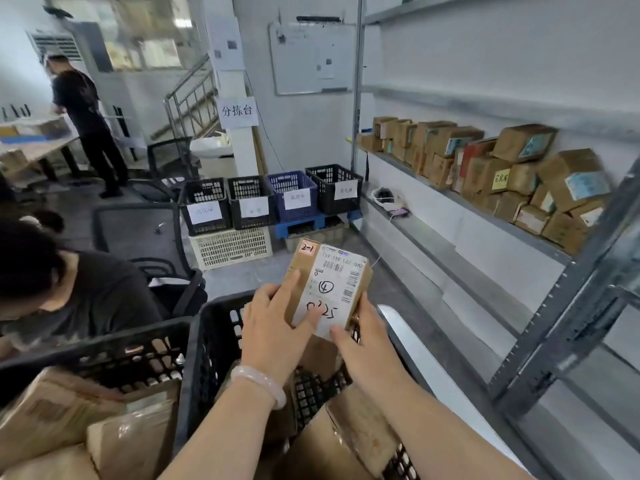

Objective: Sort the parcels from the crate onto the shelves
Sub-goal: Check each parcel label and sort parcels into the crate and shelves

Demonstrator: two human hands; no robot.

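- I see both forearms rising from the lower edge of the frame to meet at centre; the left hand (273, 329) grips the parcel (327, 275) by its left edge, one finger laid up along the side, thumb pressed on the front face; a pale, smooth bracelet (258, 382) circles that wrist
- The right hand (363, 344) grips the parcel's lower right corner; thumb on the front, the other fingers wrapped behind the right edge
- The parcel is a small oblong box of brown cardboard; held upright, slightly tilted, at centre frame, just above the black crate (207, 358)
- A white printed label (337, 278) covers most of its front; barcodes, a handwritten circled 4, and a larger black scrawl partly under the thumbs; an orange sticker (308, 249) at the top left corner reads 2-1
- The crate is black plastic lattice, lower centre; brown parcels lie inside it, some glossy with tape
- A second black crate (104, 358) at lower left likewise holds brown parcels
- The shelves (554, 323) stand along the right of the frame; grey metal, perforated uprights; one level carries a heap of cardboard boxes (502, 168) with blue-green and yellow labels
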